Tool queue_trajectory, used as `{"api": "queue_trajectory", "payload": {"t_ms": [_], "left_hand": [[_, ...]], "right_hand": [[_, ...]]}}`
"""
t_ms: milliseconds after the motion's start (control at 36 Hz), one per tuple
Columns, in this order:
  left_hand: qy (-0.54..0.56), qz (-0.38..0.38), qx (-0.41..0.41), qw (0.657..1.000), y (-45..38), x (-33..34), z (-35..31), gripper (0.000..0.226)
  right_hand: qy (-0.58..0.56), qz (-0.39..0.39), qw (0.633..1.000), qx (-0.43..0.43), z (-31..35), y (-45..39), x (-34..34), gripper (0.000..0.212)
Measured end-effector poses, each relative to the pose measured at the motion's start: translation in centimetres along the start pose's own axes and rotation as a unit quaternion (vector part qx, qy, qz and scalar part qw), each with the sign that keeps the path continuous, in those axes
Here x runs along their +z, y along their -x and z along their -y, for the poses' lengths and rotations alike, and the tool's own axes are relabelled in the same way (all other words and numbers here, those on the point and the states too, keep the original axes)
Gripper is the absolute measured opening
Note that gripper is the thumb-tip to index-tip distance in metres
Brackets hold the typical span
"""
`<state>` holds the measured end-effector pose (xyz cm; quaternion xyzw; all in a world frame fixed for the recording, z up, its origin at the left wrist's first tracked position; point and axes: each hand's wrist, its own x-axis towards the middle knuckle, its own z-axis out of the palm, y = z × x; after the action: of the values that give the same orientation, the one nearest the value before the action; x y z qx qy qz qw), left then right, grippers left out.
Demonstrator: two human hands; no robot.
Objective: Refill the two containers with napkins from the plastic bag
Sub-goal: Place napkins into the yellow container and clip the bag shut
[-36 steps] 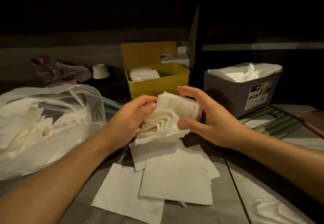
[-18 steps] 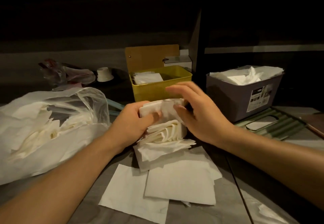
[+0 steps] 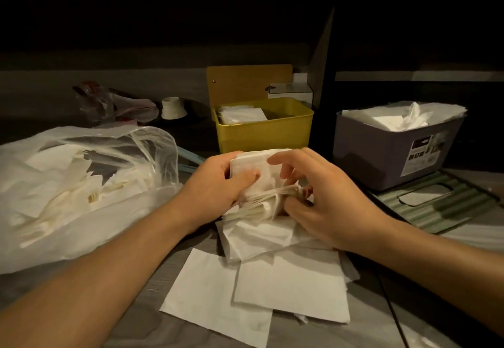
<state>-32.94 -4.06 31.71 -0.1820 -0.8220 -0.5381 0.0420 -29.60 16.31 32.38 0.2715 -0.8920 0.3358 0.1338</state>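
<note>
While both hands work at the middle of the bench (image 3: 174, 287), a thick bundle of napkins (image 3: 255, 181) sits between them, stood roughly on edge with its broad face toward the person and its long axis running left to right. The left hand (image 3: 215, 181) grips the bundle's left end, thumb pressed flat across the front and fingers (image 3: 234, 156) wrapped behind. The right hand (image 3: 324, 200) curls round the right end, its fingers (image 3: 283, 156) hooked over the top edge and its thumb tucked under the splayed lower folds. Loose flat napkins (image 3: 289, 287) lie spread on the bench just beneath the bundle. To the left rests the plastic bag (image 3: 81, 184), slumped open and holding more napkins. Behind the hands stands the yellow container (image 3: 264, 132), only partly filled, its lid upright at the back. To the right, the grey container (image 3: 392, 151) is heaped to the rim, standing on a ribbed green lid (image 3: 447, 206).
</note>
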Motion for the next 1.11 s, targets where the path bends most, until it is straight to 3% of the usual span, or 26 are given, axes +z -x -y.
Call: {"api": "queue_trajectory", "payload": {"t_ms": [139, 278, 389, 472, 583, 722, 806, 861, 972, 1111], "left_hand": [[-0.003, 0.003, -0.012, 1.0, -0.2, 0.0, 0.2, 0.019], [-0.002, 0.0, -0.02, 1.0, -0.1, 0.1, 0.0, 0.019], [0.04, 0.02, -0.024, 0.999, 0.0, 0.3, -0.4, 0.024], [0.109, 0.043, -0.033, 0.993, 0.2, 0.2, -0.7, 0.039], [-0.016, 0.049, 0.003, 0.999, -0.4, 0.0, -0.3, 0.046], [-0.065, 0.008, 0.012, 0.998, -0.5, 0.1, 0.1, 0.03], [-0.052, -0.02, 0.008, 0.998, -0.6, -0.2, 0.4, 0.027], [-0.055, -0.027, 0.005, 0.998, -0.6, -0.3, 0.6, 0.026], [-0.056, -0.027, 0.005, 0.998, -0.5, -0.2, 0.5, 0.03], [-0.052, -0.029, 0.003, 0.998, -0.6, -0.1, 0.4, 0.032]], "right_hand": [[-0.108, -0.058, 0.989, 0.08, -2.2, -1.0, -0.1, 0.039], [-0.136, -0.112, 0.978, 0.108, -3.5, -1.5, -0.1, 0.017], [-0.141, -0.116, 0.976, 0.12, -3.7, -2.1, 0.2, 0.014], [-0.135, -0.117, 0.979, 0.098, -3.4, -2.5, 0.3, 0.013], [-0.128, -0.104, 0.985, 0.056, -2.8, -2.7, 0.6, 0.016], [-0.062, -0.104, 0.992, 0.028, -2.9, -2.3, 0.6, 0.031], [0.008, -0.144, 0.986, -0.078, -2.6, -1.8, -0.4, 0.025], [0.009, -0.102, 0.986, -0.128, -2.3, -1.0, -0.9, 0.024], [0.009, 0.036, 0.993, -0.114, -0.8, 0.0, -0.5, 0.051], [0.067, 0.054, 0.994, -0.074, 0.8, -0.4, 0.9, 0.067]]}}
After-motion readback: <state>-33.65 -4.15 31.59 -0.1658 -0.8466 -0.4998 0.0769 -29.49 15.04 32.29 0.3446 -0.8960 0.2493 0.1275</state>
